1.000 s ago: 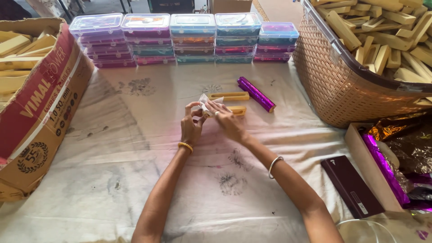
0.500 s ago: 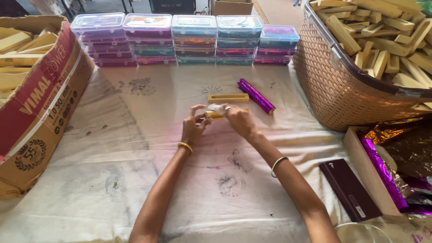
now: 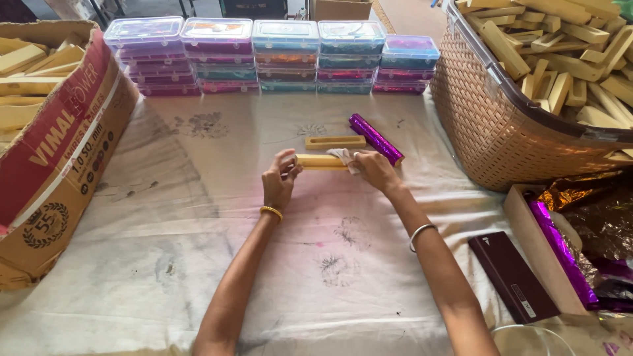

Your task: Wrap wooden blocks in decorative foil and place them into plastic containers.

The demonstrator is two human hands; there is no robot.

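From the head camera, both bare hands meet over the middle of a cloth-covered worktop [image 3: 198,217]. The left hand [image 3: 279,181] has its grip closed around the left end of a pale wooden stick [image 3: 321,161], which lies level, left to right, just above the cloth. The right hand [image 3: 373,168] meets the stick's right end, its grip pinched on a small whitish cloth scrap [image 3: 343,157] pressed against the wood. The left wrist carries a gold bangle [image 3: 271,211], the right a silver bangle [image 3: 421,232].

Just beyond the held stick lies a second slotted wooden piece [image 3: 335,142], flat on the cloth, and beside it to the right a roll wrapped in shiny purple foil [image 3: 376,138], angled away.

Along the far edge stand five stacks of clear-lidded plastic boxes [image 3: 283,56] with colourful contents. At the left sits an open cardboard carton [image 3: 62,158] holding more wooden pieces. At the right a woven plastic basket [image 3: 501,125] is heaped with wooden blocks. Near the right forearm lies a flat dark maroon box [image 3: 513,275], and next to it a wooden tray [image 3: 527,237] holds crumpled purple and gold foil [image 3: 580,224].
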